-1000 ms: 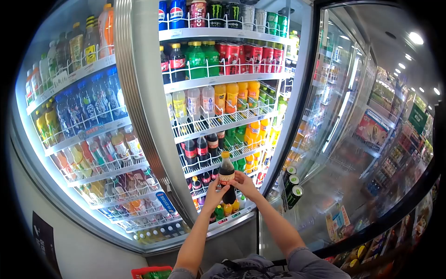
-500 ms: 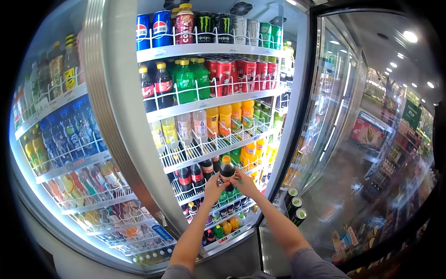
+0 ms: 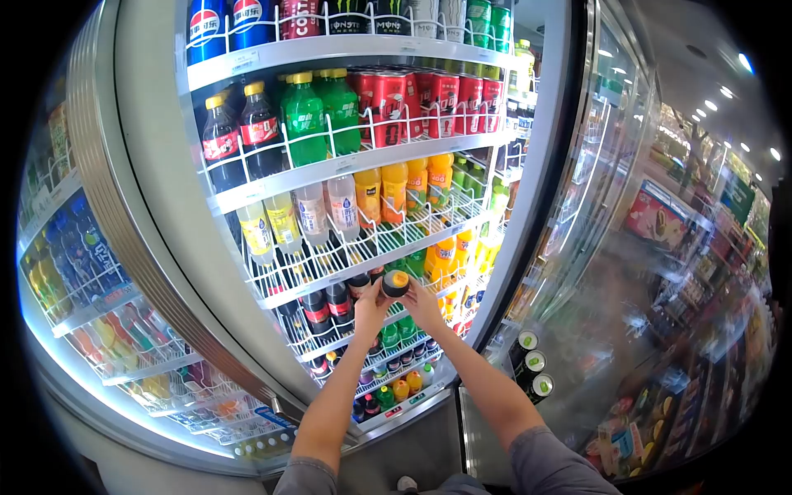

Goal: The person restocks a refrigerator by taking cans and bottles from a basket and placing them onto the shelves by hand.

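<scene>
A dark cola bottle (image 3: 397, 285) with an orange-yellow cap is held between my two hands, in front of the lower shelves of an open drinks fridge. Its cap end faces me, so most of its body is hidden. My left hand (image 3: 371, 304) grips it from the left and my right hand (image 3: 422, 305) from the right, fingers closed around its sides. Just left of my left hand, cola bottles with red labels (image 3: 316, 309) stand on the shelf. Orange drink bottles (image 3: 441, 257) stand to the right, behind my right hand.
Wire-fronted shelves (image 3: 363, 268) hold bottles above and below my hands. Red cans (image 3: 388, 107) and green bottles (image 3: 304, 120) fill a higher shelf. The open glass door (image 3: 569, 206) is at right, with black cans (image 3: 536, 363) near its base. A metal-trimmed post (image 3: 148, 223) stands left.
The bottle has tipped so its cap points more toward me, still between both hands. My view has moved closer to the shelves.
</scene>
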`<state>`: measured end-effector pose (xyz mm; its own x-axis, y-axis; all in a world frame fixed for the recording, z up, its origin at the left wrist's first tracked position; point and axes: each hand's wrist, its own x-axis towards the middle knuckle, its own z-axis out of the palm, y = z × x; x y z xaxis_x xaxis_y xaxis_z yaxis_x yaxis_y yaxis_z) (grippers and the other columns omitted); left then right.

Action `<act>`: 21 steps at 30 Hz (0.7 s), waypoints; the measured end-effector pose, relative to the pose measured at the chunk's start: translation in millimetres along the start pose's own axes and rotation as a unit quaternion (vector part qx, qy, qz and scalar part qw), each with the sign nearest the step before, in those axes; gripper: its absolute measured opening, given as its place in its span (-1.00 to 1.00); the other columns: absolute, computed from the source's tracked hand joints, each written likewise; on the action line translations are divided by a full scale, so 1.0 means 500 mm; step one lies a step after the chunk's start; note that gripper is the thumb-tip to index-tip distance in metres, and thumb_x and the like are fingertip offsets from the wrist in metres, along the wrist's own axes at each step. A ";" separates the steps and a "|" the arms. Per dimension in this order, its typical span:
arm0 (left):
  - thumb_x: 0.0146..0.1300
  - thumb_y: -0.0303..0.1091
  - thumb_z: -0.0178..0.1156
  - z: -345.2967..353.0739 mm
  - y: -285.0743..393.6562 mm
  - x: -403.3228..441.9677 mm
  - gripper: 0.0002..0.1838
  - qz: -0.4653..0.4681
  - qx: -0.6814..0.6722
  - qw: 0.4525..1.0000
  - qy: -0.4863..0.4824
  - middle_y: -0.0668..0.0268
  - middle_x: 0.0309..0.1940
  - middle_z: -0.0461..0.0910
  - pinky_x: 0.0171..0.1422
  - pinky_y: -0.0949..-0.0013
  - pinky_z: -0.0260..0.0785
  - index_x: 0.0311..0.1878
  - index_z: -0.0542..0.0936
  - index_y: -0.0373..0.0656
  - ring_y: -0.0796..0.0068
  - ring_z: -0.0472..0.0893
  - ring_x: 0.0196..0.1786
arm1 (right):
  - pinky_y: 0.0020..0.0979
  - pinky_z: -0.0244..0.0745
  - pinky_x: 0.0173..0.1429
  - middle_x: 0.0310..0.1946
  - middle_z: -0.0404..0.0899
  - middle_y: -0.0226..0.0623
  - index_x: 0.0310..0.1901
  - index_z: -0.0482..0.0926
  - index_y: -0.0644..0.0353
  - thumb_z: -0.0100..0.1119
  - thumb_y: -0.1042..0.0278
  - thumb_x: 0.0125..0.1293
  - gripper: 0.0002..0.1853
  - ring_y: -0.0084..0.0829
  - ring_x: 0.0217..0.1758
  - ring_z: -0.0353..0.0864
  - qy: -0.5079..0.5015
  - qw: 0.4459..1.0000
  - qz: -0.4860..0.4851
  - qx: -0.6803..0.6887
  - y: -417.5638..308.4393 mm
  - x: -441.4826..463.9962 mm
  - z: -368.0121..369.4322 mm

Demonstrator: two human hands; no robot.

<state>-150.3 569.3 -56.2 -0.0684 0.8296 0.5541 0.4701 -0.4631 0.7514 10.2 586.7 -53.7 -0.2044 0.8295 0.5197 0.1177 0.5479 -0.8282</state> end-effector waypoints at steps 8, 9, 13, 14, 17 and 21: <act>0.09 -0.47 0.40 0.027 -0.069 0.021 -0.39 -0.038 0.045 0.998 0.024 0.05 0.04 0.58 -0.11 0.33 0.57 0.26 0.48 -0.23 0.32 0.70 -0.21 | -0.43 0.58 0.11 -0.03 0.66 -0.13 0.33 0.30 0.35 0.27 0.60 0.23 -0.38 -0.42 0.03 0.68 -0.016 0.999 0.040 -0.011 0.032 0.041 0.015; 0.09 -0.47 0.40 0.028 -0.074 0.023 -0.39 -0.040 0.045 0.998 0.028 0.05 0.04 0.58 -0.11 0.33 0.57 0.26 0.48 -0.23 0.32 0.70 -0.21 | -0.43 0.59 0.09 -0.06 0.67 -0.13 0.33 0.32 0.34 0.30 0.58 0.21 -0.37 -0.42 0.00 0.69 -0.012 0.999 0.039 -0.011 0.039 0.046 0.016; 0.12 -0.36 0.38 0.038 -0.103 0.022 -0.40 -0.040 0.082 0.996 0.011 -0.01 0.02 0.61 -0.11 0.23 0.53 0.26 0.46 -0.21 0.20 0.71 -0.20 | -0.42 0.60 -0.01 -0.14 0.69 -0.13 0.26 0.39 0.26 0.31 0.50 0.22 -0.44 -0.37 -0.10 0.74 -0.022 0.996 0.054 -0.070 0.083 0.052 0.025; 0.13 -0.38 0.36 0.044 -0.116 0.021 -0.38 -0.089 0.081 0.992 -0.021 -0.02 0.03 0.61 -0.10 0.22 0.53 0.29 0.43 -0.20 0.18 0.71 -0.18 | -0.41 0.61 -0.01 -0.15 0.70 -0.13 0.24 0.42 0.25 0.33 0.49 0.19 -0.44 -0.39 -0.08 0.74 -0.027 0.996 0.057 -0.070 0.102 0.054 0.028; 0.18 -0.32 0.29 0.054 -0.126 0.009 -0.30 -0.150 0.063 0.985 -0.062 -0.11 -0.23 0.64 -0.06 0.14 0.49 0.38 0.30 -0.24 -0.01 0.67 -0.12 | -0.41 0.62 -0.07 -0.17 0.72 -0.13 0.17 0.46 0.26 0.35 0.45 0.18 -0.50 -0.37 -0.10 0.75 -0.022 0.994 0.044 -0.100 0.140 0.063 0.038; 0.22 -0.38 0.24 0.089 -0.184 -0.005 -0.13 -0.126 -0.051 0.989 -0.051 -0.17 0.07 0.58 0.18 0.22 0.44 0.51 -0.01 -0.32 0.01 0.58 0.19 | -0.39 0.62 -0.15 -0.23 0.73 -0.13 0.23 0.43 0.29 0.36 0.42 0.17 -0.43 -0.26 -0.17 0.77 0.012 0.992 0.078 -0.099 0.166 0.087 0.062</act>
<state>-154.2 623.6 -143.0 -0.0810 0.9477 0.3088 0.3585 -0.2614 0.8962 -18.9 664.8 -106.2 -0.1453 0.9069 0.3954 0.3357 0.4211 -0.8426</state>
